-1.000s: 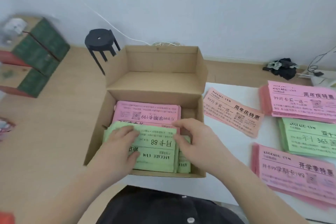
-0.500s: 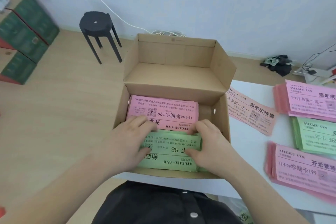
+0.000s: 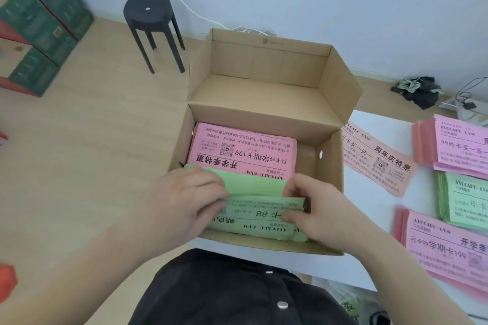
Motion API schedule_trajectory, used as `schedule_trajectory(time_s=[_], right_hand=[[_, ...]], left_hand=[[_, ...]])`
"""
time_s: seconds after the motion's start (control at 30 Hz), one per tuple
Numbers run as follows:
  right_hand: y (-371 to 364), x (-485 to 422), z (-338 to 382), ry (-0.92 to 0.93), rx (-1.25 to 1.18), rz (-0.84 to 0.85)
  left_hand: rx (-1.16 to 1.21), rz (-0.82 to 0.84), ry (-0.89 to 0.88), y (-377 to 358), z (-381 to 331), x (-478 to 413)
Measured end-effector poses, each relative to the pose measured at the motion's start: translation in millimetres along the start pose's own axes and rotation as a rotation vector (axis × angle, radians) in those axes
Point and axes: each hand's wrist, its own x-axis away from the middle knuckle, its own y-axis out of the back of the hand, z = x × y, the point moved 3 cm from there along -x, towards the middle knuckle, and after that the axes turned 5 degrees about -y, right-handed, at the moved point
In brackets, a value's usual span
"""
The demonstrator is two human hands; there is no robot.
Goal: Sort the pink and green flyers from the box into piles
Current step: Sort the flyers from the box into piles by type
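An open cardboard box (image 3: 330,192) stands in front of me, its lid tipped back. Inside, a pink flyer stack (image 3: 245,152) lies at the far end and a green flyer stack (image 3: 261,221) at the near end. My left hand (image 3: 182,200) and my right hand (image 3: 314,206) both grip the far edge of the top green flyers (image 3: 253,185), which is lifted and curled toward me. On the white table to the right lie a loose pink flyer (image 3: 377,158), a pink pile (image 3: 459,148), a green pile (image 3: 464,203) and a nearer pink pile (image 3: 449,248).
A black stool (image 3: 150,13) stands on the wooden floor behind the box. Green and red cartons (image 3: 39,26) are stacked at the far left. Dark cloth (image 3: 420,90) and cables lie by the wall at the right. The white table (image 3: 369,208) carries the box's right side.
The view has shifted slightly. Both hands have curled round the far edge of the top green flyers and raised it, showing the blank underside.
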Motion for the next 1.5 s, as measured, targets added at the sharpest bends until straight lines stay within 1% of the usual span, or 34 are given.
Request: schedule_trajectory(time_s=[0.07,0.17,0.23,0.3,0.37,0.4,0.47,0.53,0.6,0.67,0.7,0.77,0.83,0.93,1.0,1.03,1.1,1.2,1.3,1.33,1.37,1.43,1.5], right_hand=[[0,-6,1,-0.063,-0.042,-0.040],[-3,-10,4,-0.001,0.024,-0.082],[-4,-10,5,0.013,0.052,-0.087],[-5,-7,0,0.010,0.069,-0.036],[-8,-2,-2,0.039,0.132,0.035],[-10,0,-2,0.052,0.171,0.067],[-14,3,-2,0.067,0.223,0.072],[-14,0,-2,0.082,0.210,0.004],[-12,-2,0,0.095,0.235,-0.045],[-10,-1,2,0.072,0.302,-0.053],[-10,1,3,0.052,0.306,-0.050],[-9,3,4,0.045,0.279,-0.070],[-11,3,3,0.057,0.240,-0.098],[-14,3,4,0.082,0.178,-0.143],[-13,5,5,0.115,0.167,-0.163],[-12,7,4,0.133,0.157,-0.161],[-11,11,1,0.139,0.124,-0.094],[-12,14,1,0.129,0.120,0.047],[-17,9,2,0.163,0.138,0.014],[-18,7,3,0.166,0.158,-0.011],[-18,4,3,0.167,0.188,-0.028],[-21,-1,5,0.147,0.240,-0.014],[-22,-3,6,0.116,0.224,0.003]], left_hand=[[-0.039,0.047,0.066,-5,16,-12],[-0.068,0.143,0.068,-10,22,-21],[0.009,0.173,0.058,-6,16,-18],[0.113,0.278,0.065,-1,7,-10],[0.166,0.403,0.096,-2,-1,2],[0.179,0.432,0.107,-2,-3,5],[0.145,0.447,0.130,-2,-2,4],[0.054,0.433,0.169,-2,4,-4],[-0.021,0.373,0.156,-7,10,-16],[-0.053,0.394,0.172,-14,14,-23],[-0.055,0.424,0.189,-17,16,-24],[-0.065,0.426,0.201,-20,19,-24],[-0.061,0.416,0.228,-19,19,-26],[-0.004,0.345,0.242,-13,16,-29],[0.026,0.369,0.237,-7,12,-25],[0.047,0.393,0.204,-5,8,-20],[0.085,0.409,0.115,-1,0,-7],[0.151,0.424,0.110,3,-4,8],[0.098,0.430,0.147,3,-1,-3],[0.050,0.457,0.169,0,1,-9],[0.002,0.520,0.197,-4,5,-15],[-0.061,0.626,0.236,-13,12,-23],[-0.063,0.625,0.240,-16,17,-29]])
